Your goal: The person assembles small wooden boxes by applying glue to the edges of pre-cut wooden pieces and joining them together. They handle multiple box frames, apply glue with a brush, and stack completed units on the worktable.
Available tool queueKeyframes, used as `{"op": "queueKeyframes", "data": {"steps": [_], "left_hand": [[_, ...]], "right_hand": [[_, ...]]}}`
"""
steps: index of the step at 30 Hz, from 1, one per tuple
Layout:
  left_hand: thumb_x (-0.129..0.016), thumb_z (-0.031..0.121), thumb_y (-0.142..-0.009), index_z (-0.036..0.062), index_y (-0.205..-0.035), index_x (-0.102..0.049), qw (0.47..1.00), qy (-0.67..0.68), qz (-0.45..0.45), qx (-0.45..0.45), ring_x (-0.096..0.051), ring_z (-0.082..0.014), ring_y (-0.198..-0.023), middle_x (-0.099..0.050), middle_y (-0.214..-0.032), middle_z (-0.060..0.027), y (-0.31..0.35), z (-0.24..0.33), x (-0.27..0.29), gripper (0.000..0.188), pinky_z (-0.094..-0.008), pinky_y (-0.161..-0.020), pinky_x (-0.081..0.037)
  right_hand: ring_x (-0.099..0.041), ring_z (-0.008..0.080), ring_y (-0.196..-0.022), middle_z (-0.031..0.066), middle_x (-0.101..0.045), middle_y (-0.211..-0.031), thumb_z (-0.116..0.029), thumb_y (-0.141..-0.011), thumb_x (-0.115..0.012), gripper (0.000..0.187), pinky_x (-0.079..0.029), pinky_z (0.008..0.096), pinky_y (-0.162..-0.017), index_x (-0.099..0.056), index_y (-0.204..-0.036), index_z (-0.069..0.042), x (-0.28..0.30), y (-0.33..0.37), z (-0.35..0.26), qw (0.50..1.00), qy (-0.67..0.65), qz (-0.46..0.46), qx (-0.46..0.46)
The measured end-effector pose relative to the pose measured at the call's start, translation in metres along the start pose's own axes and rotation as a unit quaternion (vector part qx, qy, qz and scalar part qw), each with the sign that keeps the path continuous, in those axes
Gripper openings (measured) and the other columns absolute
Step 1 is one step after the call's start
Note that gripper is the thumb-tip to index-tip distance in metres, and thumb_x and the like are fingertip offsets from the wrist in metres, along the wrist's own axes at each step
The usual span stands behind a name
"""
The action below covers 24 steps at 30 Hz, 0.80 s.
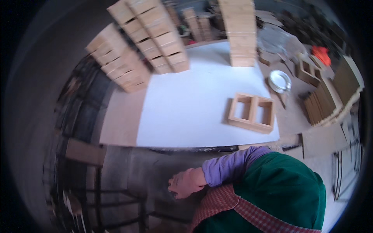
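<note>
My right hand [187, 183], in a pale pinkish glove below a purple sleeve, hangs over the dark floor in front of the table's near edge. Its fingers are loosely bent and a little apart, somewhat blurred, and nothing shows in them. It touches nothing that I can see. My left hand is out of view. Closest on the white-covered tabletop [182, 112] is a wooden frame box [252, 112] with two openings, lying to the right, apart from my hand. My green garment and red checked apron fill the lower right.
Tall stacks of wooden boxes stand at the table's back left [155, 42] and left edge [120, 62], and another stack [241, 35] at the back. To the right are a white tape roll [279, 80], upright boards [328, 97] and an orange cloth [321, 55]. Dark metal racks [116, 194] stand lower left.
</note>
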<state>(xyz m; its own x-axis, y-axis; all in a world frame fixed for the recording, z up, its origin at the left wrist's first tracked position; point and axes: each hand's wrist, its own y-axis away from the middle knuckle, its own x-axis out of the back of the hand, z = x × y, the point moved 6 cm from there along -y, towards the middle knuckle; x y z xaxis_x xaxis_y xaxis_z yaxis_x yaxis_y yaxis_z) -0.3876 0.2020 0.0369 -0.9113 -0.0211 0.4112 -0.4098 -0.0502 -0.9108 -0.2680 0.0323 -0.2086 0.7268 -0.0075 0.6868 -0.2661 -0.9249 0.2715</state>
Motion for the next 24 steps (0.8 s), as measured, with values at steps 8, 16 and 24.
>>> {"op": "queueKeyframes", "data": {"steps": [8,16,24], "left_hand": [[-0.039,0.053,-0.101,-0.0115,-0.136,-0.04,0.986,0.089,0.049,-0.136,-0.065,-0.0331,-0.097,-0.056,-0.132,-0.0209,-0.041,0.049,-0.123,0.074,-0.0727,-0.077,-0.048],[-0.039,0.03,-0.106,-0.0086,-0.144,-0.036,0.807,0.546,-0.164,0.153,-0.048,-0.0271,-0.13,-0.047,-0.144,-0.0194,-0.053,-0.015,-0.438,0.054,-0.0364,-0.111,-0.036],[-0.033,0.04,-0.106,0.0021,-0.155,-0.018,0.66,0.579,-0.349,0.328,-0.028,-0.0249,-0.146,-0.025,-0.16,-0.0115,-0.07,-0.107,-0.758,0.064,-0.0374,-0.119,-0.021]], "right_hand": [[-0.043,0.0394,-0.127,0.0232,-0.047,-0.137,-0.035,-0.082,-0.066,0.052,-0.033,0.0505,-0.108,-0.06,-0.121,-0.002,0.056,0.119,0.128,0.848,0.117,0.474,-0.208],[-0.042,0.0415,-0.128,0.0215,-0.043,-0.145,-0.031,-0.085,-0.067,0.06,-0.034,0.048,-0.112,-0.052,-0.136,-0.004,0.14,0.136,0.202,0.759,0.038,0.573,-0.307],[-0.029,0.0269,-0.144,0.0147,-0.033,-0.156,-0.043,-0.101,-0.049,0.068,-0.02,0.034,-0.12,-0.032,-0.151,0.0,0.311,-0.052,0.371,0.808,-0.164,0.56,0.082]]}}
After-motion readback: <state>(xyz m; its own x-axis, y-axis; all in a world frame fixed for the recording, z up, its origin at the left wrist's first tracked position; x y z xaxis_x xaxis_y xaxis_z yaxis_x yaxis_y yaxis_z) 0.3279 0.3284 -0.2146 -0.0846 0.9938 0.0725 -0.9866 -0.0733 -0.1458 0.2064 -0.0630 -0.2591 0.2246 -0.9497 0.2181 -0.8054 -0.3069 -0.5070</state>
